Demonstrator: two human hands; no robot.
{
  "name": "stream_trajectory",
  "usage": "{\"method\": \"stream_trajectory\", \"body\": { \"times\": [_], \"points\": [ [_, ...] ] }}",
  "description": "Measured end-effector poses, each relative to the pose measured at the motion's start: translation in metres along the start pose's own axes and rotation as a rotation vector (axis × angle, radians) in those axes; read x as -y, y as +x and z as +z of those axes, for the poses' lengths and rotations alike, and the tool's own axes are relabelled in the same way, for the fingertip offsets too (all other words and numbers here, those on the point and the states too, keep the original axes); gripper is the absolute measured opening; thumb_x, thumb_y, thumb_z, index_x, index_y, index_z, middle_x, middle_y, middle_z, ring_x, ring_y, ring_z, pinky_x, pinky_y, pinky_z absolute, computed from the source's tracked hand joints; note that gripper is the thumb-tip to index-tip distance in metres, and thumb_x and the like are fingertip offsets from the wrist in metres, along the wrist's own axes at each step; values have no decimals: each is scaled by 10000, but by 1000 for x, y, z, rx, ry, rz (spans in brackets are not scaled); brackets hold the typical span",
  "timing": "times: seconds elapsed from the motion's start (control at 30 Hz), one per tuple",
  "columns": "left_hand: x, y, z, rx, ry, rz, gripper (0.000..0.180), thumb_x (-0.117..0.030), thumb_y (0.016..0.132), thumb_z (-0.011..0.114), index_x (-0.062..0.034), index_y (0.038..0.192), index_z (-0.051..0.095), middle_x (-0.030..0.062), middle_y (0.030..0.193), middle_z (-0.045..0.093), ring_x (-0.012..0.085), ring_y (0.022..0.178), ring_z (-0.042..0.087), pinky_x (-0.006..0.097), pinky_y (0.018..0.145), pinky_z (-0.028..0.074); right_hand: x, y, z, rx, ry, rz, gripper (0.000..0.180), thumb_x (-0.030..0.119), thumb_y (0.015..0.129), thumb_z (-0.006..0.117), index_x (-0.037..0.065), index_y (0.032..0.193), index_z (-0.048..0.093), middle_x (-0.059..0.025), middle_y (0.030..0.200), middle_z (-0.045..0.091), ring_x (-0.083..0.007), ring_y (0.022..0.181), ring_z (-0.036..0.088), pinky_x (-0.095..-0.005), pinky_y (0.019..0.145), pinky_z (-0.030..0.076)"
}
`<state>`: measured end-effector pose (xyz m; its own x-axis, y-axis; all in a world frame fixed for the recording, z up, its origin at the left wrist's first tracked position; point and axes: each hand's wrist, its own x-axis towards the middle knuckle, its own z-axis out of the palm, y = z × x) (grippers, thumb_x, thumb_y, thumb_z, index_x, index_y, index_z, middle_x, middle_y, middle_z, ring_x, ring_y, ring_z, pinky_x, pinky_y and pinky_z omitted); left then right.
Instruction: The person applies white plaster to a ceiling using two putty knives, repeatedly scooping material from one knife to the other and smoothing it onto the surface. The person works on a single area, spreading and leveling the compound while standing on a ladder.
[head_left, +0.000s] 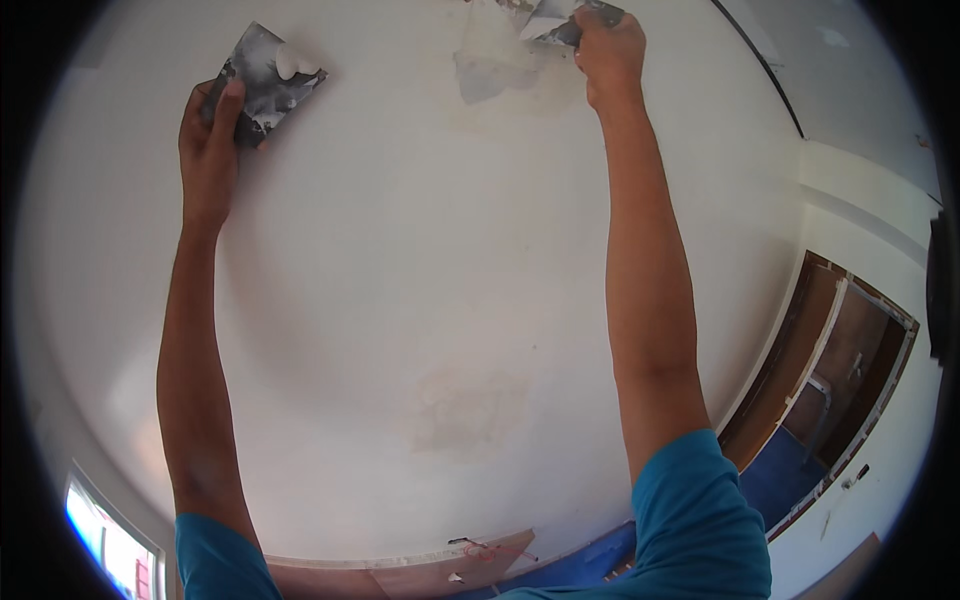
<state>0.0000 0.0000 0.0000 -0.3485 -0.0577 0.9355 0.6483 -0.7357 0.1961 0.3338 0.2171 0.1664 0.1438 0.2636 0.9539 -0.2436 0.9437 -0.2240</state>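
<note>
My left hand [210,135] is raised to a white ceiling [400,250] and grips a dark, putty-smeared flat board [262,82] carrying a lump of white filler [293,62]. My right hand [608,52] is raised further right and holds a putty knife [560,20] whose blade lies against the ceiling at the top edge of the view. Just below and left of the blade there is a greyish patch of fresh filler [495,65]. Both arms reach up from blue sleeves at the bottom.
A second faint filled patch [470,410] shows lower on the ceiling. A brown wooden door frame [835,370] with blue floor beyond stands at the right, a bright window [105,545] at the lower left, and a dark line [765,70] crosses the upper right.
</note>
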Motion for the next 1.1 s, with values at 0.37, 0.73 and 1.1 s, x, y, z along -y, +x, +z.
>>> {"method": "stream_trajectory", "body": {
  "times": [0.37, 0.73, 1.1],
  "points": [
    [-8, -1, 0, -8, 47, -54, 500, -486, 1059, 680, -17, 1222, 621, 20, 918, 658, 87, 764, 589, 259, 689, 483, -13, -6, 11, 10, -251, -41, 402, 213, 941, 758, -92, 1120, 569, -277, 1073, 709, -341, 924, 728, -442, 808, 581],
    [-8, -2, 6, -21, 42, 33, 493, -478, 1073, 659, -6, 1208, 616, 10, 801, 666, 65, 666, 582, 228, 614, 420, -10, -21, 23, 82, -189, -54, 476, 244, 948, 753, -121, 1180, 553, -288, 1132, 684, -345, 1051, 693, -461, 906, 555],
    [-3, 3, 2, 5, -30, 20, 445, -438, 1072, 677, -17, 1200, 609, 23, 939, 647, 83, 782, 617, 273, 662, 511, -5, -12, 9, 106, 48, 45, 472, 269, 947, 754, -112, 1168, 581, -326, 1182, 684, -391, 1149, 684, -471, 994, 527]
  ]
}}
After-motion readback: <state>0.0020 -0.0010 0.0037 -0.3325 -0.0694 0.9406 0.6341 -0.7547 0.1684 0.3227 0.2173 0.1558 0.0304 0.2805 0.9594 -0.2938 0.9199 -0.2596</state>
